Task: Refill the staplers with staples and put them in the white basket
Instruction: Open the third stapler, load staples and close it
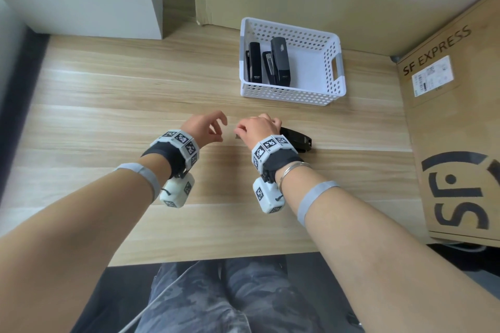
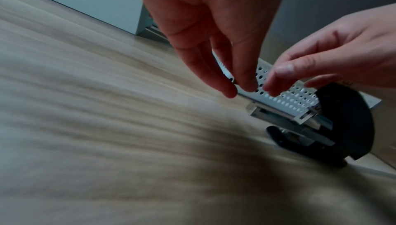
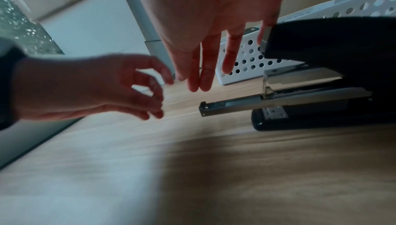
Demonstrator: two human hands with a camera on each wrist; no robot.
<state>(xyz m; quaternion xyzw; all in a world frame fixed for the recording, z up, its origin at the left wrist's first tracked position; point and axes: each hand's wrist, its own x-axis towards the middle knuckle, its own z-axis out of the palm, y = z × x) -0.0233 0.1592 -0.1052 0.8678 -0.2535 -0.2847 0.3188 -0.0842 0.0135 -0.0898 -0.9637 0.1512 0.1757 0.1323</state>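
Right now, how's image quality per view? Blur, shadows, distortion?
Head: sharp and evenly lit, with wide-angle bowing at the edges; white basket crisp. Left wrist: table streaked with blur, dark shadow at lower centre; black stapler dim. Right wrist: left hand blurred, foreground shadowed, stapler's metal track fairly clear.

Soft, even daylight in the head view; both wrist views are dim, motion-blurred, with heavy foreground shadow.
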